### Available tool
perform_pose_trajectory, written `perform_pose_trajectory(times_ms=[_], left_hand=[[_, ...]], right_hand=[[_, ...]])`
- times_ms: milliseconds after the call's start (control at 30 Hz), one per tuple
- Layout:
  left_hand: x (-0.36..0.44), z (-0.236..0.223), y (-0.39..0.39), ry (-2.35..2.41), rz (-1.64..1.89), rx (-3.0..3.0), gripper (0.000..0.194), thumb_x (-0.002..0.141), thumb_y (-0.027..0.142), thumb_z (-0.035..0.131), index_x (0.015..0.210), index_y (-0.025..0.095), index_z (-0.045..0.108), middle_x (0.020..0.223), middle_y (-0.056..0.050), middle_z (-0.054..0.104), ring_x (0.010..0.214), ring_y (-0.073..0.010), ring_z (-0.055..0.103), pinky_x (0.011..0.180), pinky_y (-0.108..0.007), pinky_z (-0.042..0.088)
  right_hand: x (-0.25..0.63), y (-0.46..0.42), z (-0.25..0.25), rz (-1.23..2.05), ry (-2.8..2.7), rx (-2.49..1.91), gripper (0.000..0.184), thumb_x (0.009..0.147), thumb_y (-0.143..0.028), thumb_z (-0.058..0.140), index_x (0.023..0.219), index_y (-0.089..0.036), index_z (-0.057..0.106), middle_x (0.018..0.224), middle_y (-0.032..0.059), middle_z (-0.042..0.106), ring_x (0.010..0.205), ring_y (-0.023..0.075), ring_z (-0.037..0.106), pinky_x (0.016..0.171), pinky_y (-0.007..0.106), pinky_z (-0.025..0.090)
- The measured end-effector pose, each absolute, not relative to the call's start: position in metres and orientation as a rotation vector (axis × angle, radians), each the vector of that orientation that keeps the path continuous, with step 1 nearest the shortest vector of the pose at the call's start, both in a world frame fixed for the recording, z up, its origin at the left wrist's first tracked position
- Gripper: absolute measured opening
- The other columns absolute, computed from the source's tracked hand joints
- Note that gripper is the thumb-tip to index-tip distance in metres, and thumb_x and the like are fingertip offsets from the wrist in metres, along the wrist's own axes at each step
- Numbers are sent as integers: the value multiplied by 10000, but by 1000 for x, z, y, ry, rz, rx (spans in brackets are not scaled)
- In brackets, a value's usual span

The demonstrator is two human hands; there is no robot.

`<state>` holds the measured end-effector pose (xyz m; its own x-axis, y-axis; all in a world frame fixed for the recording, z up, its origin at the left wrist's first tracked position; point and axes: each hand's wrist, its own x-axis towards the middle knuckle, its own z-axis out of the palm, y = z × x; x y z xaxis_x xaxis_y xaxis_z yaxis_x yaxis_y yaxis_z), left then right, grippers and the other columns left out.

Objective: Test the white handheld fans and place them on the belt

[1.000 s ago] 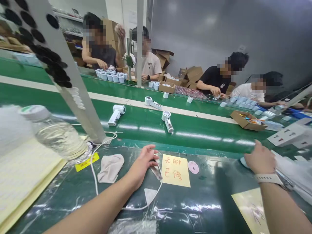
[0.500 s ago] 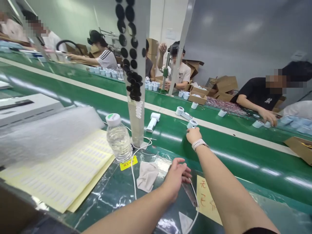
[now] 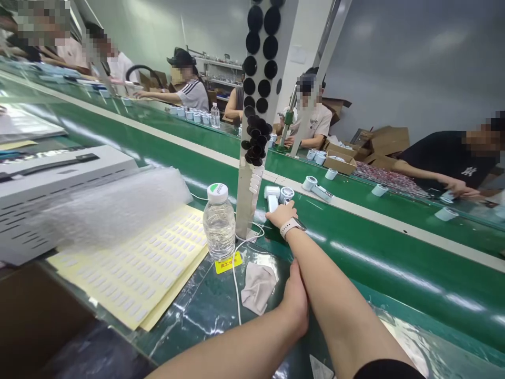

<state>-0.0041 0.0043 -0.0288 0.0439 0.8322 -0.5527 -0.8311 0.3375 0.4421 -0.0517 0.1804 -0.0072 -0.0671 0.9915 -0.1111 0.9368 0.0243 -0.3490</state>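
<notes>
At the near edge of the green conveyor belt, my right hand [image 3: 282, 212], with a pale watch strap at the wrist, is closed around a white device with a round head [image 3: 286, 195]. Just left of it, close or touching, lies a second white device with a cylinder-shaped head [image 3: 272, 192]. A third white device [image 3: 310, 183] rests farther right, by the belt's pale stripe. Lower down, my left hand [image 3: 296, 297] is above the work surface, partly behind my right forearm. Its fingers are mostly hidden. A crumpled light cloth [image 3: 258, 287] is left of it.
A water bottle [image 3: 219, 223] stands beside a post [image 3: 250, 195] dotted with black discs. Sticker sheets [image 3: 165, 252] and bubble wrap [image 3: 130, 205] lie left. A white cable [image 3: 236, 284] crosses the surface. Co-workers sit across the belt; white cups [image 3: 380, 190] stand near them.
My right hand has moved the white device left, beside the other one. My left hand has slipped partly behind my right forearm. The view has swung, shifting the scene rightward.
</notes>
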Motion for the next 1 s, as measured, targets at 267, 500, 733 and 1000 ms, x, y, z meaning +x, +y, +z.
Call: perform_pose_trajectory(times_ms=[267,500,733,1000], left_hand=[[-10,-16,19,863,1250,51,158,965,301,475,1023,165,531,882,-101,680,781,-191,691,814,-316,519],[-13,-12,25,681,1195,80,285,923,391,581,937,118,660,808,-96,714,718,-201,682,753,-328,542],[-11,-13,8,531,941,248,538,771,648,666,869,120,690,756,-106,726,708,-249,705,801,-417,554],[-29,-4,23,670,1256,418,579,664,675,745,862,132,707,933,-112,746,831,-214,697,772,-315,564]], right_hand=[[69,119,21,818,-2134,-1790,231,765,-312,584,651,-137,682,776,90,654,736,224,617,644,297,461],[142,20,21,997,-2074,-1442,266,843,-402,570,837,-229,772,1113,86,667,996,273,623,866,388,474],[148,-16,-8,981,-1870,-1175,330,897,-327,549,1198,-247,657,1425,106,543,1321,282,500,1079,446,401],[139,12,-28,359,-2181,-1742,25,846,-209,581,855,-190,568,914,120,625,899,294,600,795,408,477]])
